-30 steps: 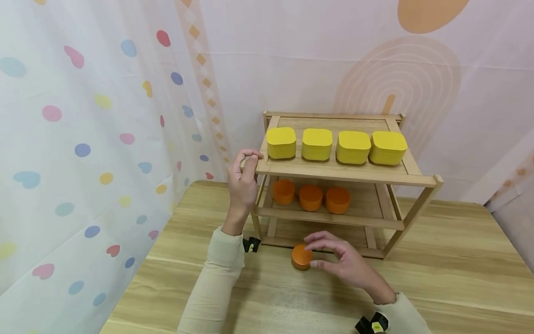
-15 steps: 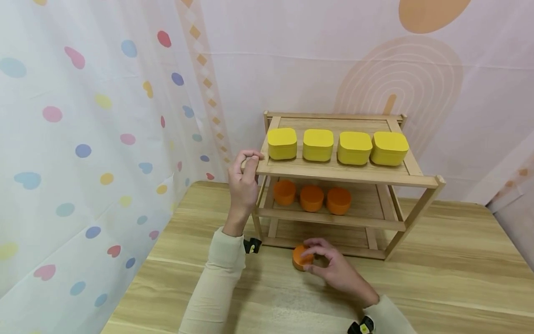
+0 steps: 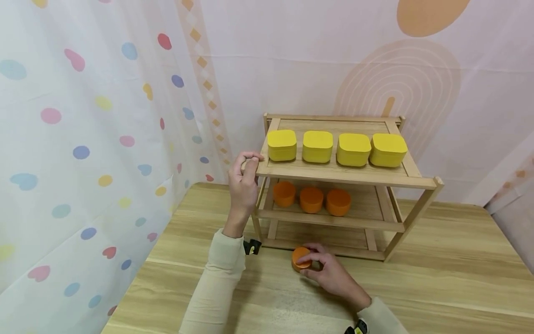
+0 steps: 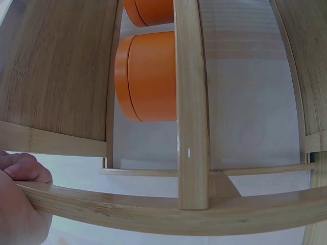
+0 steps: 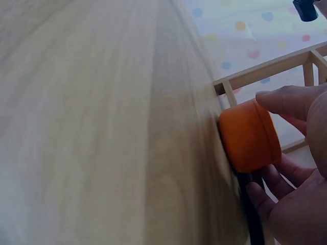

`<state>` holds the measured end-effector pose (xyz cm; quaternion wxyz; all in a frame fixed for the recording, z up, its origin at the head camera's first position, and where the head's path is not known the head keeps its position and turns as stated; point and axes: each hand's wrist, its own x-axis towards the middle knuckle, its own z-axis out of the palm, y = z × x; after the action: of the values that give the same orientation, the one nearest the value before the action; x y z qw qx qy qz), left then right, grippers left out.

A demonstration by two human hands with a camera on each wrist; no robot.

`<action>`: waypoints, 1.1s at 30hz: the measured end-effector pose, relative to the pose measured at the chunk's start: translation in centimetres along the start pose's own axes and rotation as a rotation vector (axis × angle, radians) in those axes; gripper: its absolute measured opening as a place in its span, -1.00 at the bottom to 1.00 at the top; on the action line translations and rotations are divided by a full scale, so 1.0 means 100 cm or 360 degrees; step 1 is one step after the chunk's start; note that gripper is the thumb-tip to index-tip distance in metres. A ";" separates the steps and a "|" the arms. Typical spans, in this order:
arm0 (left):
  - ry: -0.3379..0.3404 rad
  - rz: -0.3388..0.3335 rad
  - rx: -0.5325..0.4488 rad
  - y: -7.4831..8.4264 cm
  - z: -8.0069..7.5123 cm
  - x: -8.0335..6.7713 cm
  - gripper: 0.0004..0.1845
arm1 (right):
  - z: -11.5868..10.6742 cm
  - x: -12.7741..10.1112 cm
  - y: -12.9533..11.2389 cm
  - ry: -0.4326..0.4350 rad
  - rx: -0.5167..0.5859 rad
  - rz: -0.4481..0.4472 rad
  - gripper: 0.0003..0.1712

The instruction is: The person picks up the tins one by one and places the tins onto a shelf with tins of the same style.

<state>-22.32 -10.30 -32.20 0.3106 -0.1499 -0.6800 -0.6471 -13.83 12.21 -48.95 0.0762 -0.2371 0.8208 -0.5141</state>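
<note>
My left hand [image 3: 243, 185] grips the front left corner of the wooden shelf rack [image 3: 333, 175], fingers curled over its top edge. In the left wrist view the curled fingers [image 4: 25, 168] wrap the rail at the lower left. On the table before the rack stands an orange round box [image 3: 301, 260], lid up. My right hand [image 3: 331, 273] holds this box from its right side. In the right wrist view the thumb [image 5: 286, 101] lies at the lid edge of the box [image 5: 248, 137], with the fingers around the opposite side.
Several yellow square boxes [image 3: 318, 147] stand in a row on the top shelf. Three orange round boxes [image 3: 311, 200] sit on the middle shelf, toward its left. A patterned curtain [image 3: 104, 139] hangs behind and left of the wooden table [image 3: 450, 273].
My right hand has moved left and closed in on the orange round box on the table, its thumb and fingers now around it. The left hand stays on the rack corner.
</note>
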 end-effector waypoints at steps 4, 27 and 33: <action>0.0005 0.0002 0.0008 -0.002 0.000 0.000 -0.72 | 0.002 0.000 0.002 -0.0010 0.0053 0.0020 -0.82; 0.0000 0.0010 -0.0023 -0.002 0.001 0.002 -0.71 | -0.007 0.001 0.004 -0.0028 0.0156 -0.0007 -0.86; 0.0003 -0.0001 -0.0016 -0.002 0.001 0.001 -0.72 | -0.015 -0.004 -0.001 -0.0019 0.0111 -0.0022 -0.84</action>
<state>-22.48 -10.26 -32.28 0.3102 -0.1508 -0.6765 -0.6507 -14.03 13.61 -48.23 0.0858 -0.2432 0.8002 -0.5414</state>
